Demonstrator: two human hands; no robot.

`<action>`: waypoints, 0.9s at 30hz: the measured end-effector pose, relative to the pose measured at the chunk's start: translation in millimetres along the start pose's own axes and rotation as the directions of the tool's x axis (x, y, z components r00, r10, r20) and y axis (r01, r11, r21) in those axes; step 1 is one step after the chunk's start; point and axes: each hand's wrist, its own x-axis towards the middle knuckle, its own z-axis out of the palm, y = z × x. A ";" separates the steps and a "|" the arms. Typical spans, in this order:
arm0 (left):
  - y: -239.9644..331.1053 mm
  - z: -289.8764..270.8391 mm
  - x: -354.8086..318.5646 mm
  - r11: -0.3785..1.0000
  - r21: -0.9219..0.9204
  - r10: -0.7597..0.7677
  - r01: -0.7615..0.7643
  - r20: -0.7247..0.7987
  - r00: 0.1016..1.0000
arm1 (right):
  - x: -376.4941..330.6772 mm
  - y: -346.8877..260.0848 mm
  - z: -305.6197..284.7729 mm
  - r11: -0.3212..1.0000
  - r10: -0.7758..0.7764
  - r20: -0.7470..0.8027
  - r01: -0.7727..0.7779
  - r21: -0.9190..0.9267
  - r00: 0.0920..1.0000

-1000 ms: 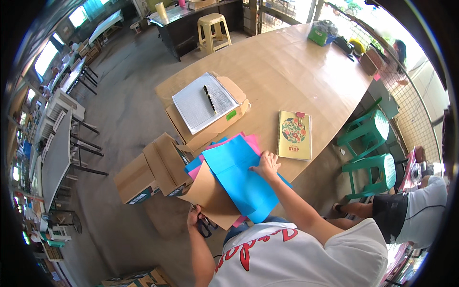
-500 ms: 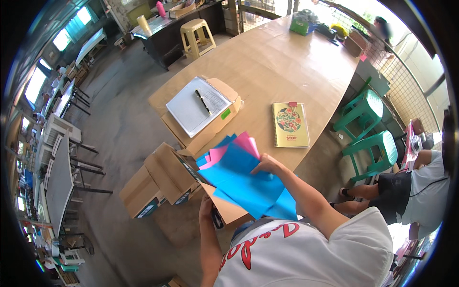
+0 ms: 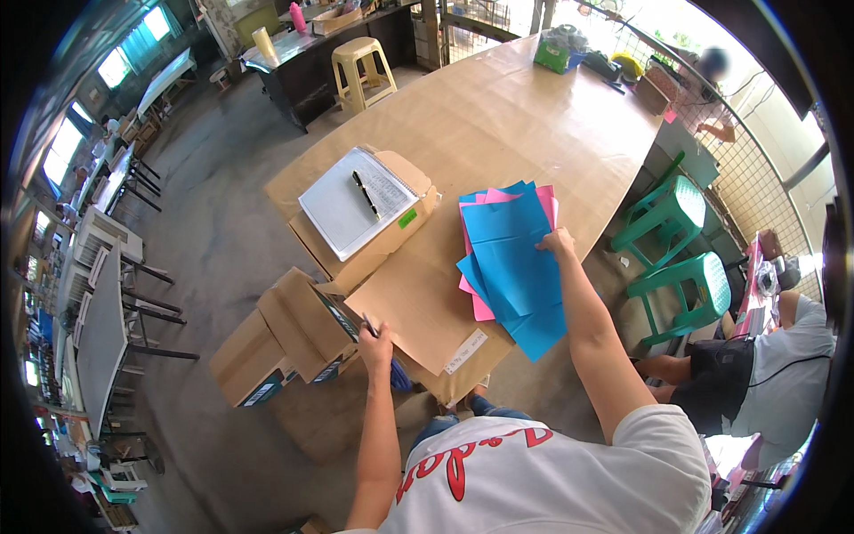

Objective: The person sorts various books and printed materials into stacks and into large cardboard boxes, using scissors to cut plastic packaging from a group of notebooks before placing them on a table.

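While the right hand (image 3: 556, 242) presses flat on the blue and pink paper sheets (image 3: 509, 258) overhanging the tabletop (image 3: 498, 116) edge, right of the notebook-topped box (image 3: 369, 214), the left hand's (image 3: 375, 343) grip, clenched on scissors (image 3: 366, 325), should keep blades clear.

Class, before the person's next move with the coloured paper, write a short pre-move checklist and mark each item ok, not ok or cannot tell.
1. Right hand rests on the blue sheets: ok.
2. Paper stack lies fully on the table: not ok, its near corner overhangs the edge.
3. Left hand holds scissors securely: cannot tell, mostly hidden.
4. Pink sheets squared under the blue: not ok, edges stick out.
5. Notebook is apart from the paper: ok.
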 end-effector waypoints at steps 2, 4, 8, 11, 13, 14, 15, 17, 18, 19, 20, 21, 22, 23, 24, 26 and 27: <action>18.9 13.6 -15.4 0.983 0.144 0.123 -0.118 -0.026 0.992 | 8.8 21.0 -16.8 0.998 -0.068 0.142 0.069 -0.002 0.988; 20.5 16.3 -19.2 0.945 0.046 0.316 -0.325 -0.398 0.861 | 5.8 31.1 -20.3 0.970 -0.077 0.137 0.043 0.239 0.988; 9.4 -41.9 -29.3 0.664 -0.689 -0.283 0.291 0.128 0.950 | -46.1 32.3 -44.0 0.831 -0.341 -0.082 0.341 0.439 0.936; 45.0 -81.2 -54.3 0.718 -0.670 -0.164 0.191 0.104 0.981 | -112.0 46.4 -101.2 0.719 -0.491 -0.066 0.447 0.532 0.869; 51.2 -85.8 -49.9 0.749 -0.636 -0.094 0.186 0.176 0.980 | -144.2 50.0 -123.7 0.668 -0.532 -0.003 0.422 0.613 0.847; 57.0 -88.5 -46.7 0.776 -0.609 -0.032 0.165 0.223 0.974 | -163.0 42.9 -131.2 0.603 -0.596 0.059 0.398 0.691 0.801; 80.4 -84.8 -47.6 0.781 -0.573 -0.068 0.249 0.318 0.946 | -192.5 27.1 -137.5 0.703 -0.451 0.080 0.299 0.645 0.889; 87.9 -48.7 -35.7 0.777 -0.577 -0.019 0.250 0.375 0.927 | -140.7 40.3 -66.6 0.752 -0.488 0.176 0.309 0.582 0.855; 85.3 -40.7 -27.9 0.778 -0.581 0.006 0.239 0.388 0.922 | -152.8 19.0 -52.6 0.659 -0.628 0.282 0.304 0.688 0.725; 100.7 -13.3 -28.1 0.772 -0.585 0.044 0.249 0.440 0.897 | -120.8 48.4 -14.8 0.633 -0.650 0.221 0.358 0.686 0.727; 102.9 -4.3 -25.9 0.783 -0.591 0.032 0.195 0.351 0.936 | -124.5 48.0 5.5 0.666 -0.607 0.124 0.418 0.618 0.785; 99.4 -4.8 -21.8 0.797 -0.589 0.017 0.132 0.240 0.971 | -136.2 39.0 -3.3 0.773 -0.556 0.193 0.419 0.477 0.808; 93.6 -5.9 -17.2 0.802 -0.584 0.014 0.126 0.230 0.973 | -147.9 33.1 -14.7 0.854 -0.494 0.249 0.411 0.319 0.833; 91.0 0.8 -15.3 0.849 -0.509 0.005 0.140 0.273 0.962 | -151.6 50.1 -26.5 0.792 -0.519 0.183 0.390 0.470 0.835; 86.7 8.1 -13.1 0.892 -0.426 -0.010 0.150 0.314 0.949 | -153.8 74.2 -39.4 0.704 -0.534 0.115 0.364 0.610 0.838; 73.6 19.0 -4.9 0.928 -0.373 0.112 0.015 0.318 0.941 | -181.7 94.5 -91.2 0.606 -0.573 0.065 0.369 0.704 0.817; 73.2 31.0 -4.9 0.971 -0.226 0.148 -0.073 0.337 0.930 | -192.8 109.6 -108.9 0.612 -0.551 0.059 0.355 0.707 0.832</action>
